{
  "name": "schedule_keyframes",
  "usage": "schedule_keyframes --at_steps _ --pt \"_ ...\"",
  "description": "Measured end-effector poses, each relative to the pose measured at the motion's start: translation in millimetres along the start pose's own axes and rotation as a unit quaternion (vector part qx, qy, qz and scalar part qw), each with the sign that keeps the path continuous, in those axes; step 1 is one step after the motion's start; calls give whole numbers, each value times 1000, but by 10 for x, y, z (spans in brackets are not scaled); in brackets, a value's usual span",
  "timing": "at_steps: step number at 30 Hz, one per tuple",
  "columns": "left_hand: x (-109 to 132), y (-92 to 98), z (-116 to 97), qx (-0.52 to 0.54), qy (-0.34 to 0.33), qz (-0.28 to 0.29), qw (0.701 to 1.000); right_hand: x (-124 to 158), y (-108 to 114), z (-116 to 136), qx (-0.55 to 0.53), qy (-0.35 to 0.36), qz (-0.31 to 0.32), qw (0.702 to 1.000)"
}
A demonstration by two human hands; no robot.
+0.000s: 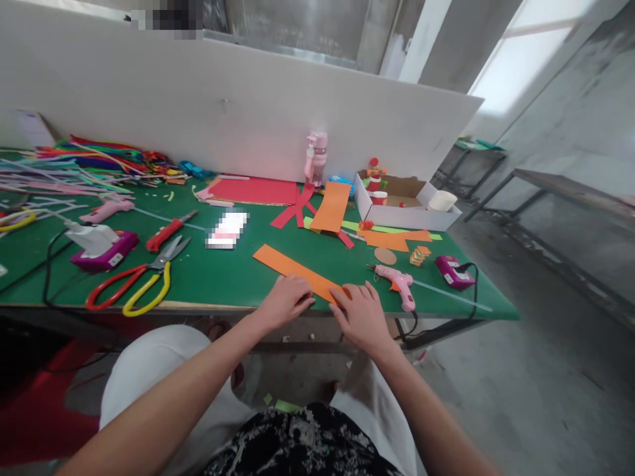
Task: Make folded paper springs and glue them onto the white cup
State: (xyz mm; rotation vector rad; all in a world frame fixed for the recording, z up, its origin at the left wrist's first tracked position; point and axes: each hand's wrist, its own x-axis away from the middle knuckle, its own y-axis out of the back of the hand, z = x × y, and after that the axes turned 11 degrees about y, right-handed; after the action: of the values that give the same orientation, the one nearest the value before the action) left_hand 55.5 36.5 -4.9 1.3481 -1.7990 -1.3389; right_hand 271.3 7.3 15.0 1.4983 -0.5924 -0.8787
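Observation:
A long orange paper strip [278,259] lies slantwise on the green table near its front edge. My left hand [286,301] is over the strip's middle, fingers curled down on it and thumb at the near edge. At the strip's right end, my right hand [363,316] has thumb and fingers closed about the paper, and its fingertips hide part of that end. To the right of this hand lies a pink hot glue gun [397,281] with a glue stick in its back. A brown round disc [385,256] and a small folded orange-and-yellow paper piece [419,256] sit behind it.
Scissors [156,264], a red-handled tool [169,233] and a purple power socket [106,251] are on the left. Red sheets [258,190], orange paper [331,206], a pink bottle [316,158] and a white box [407,215] stand or lie behind. Another socket [454,272] is at right.

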Motion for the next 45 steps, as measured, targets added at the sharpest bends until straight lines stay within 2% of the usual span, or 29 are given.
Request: schedule_keyframes --at_steps 4,8,10,13,15,17,19,24,34,38,41,43,45 --pt "75 20 21 23 6 23 999 8 -33 -31 7 8 -7 1000" --pt "173 108 96 52 24 9 998 1 -32 -31 2 7 -4 1000" --pt "244 158 98 93 19 19 995 -1 -20 -32 -5 4 0 1000" --pt "371 208 67 188 26 65 980 3 1 -47 -18 2 8 1000" --pt "418 212 64 208 52 52 975 10 8 -63 -28 5 8 1000" --pt "403 190 85 175 55 11 983 17 6 -77 -35 6 4 999" --pt "339 148 115 119 27 -14 992 21 -2 -84 -36 5 1 999" --pt "198 50 131 22 -39 -1 999 27 -22 -73 -33 2 4 999" --pt "77 105 41 42 -29 54 997 12 -37 -68 -33 -4 7 999" --pt "341 190 -13 95 4 91 991 37 -35 -68 -35 2 1 999" --pt "670 279 35 176 102 148 968 41 4 -72 -43 10 -15 999" --pt "874 361 102 195 149 172 954 -17 45 -82 -54 23 -47 997" --pt "1022 484 205 199 140 176 954 -162 73 -88 -83 53 -85 991"
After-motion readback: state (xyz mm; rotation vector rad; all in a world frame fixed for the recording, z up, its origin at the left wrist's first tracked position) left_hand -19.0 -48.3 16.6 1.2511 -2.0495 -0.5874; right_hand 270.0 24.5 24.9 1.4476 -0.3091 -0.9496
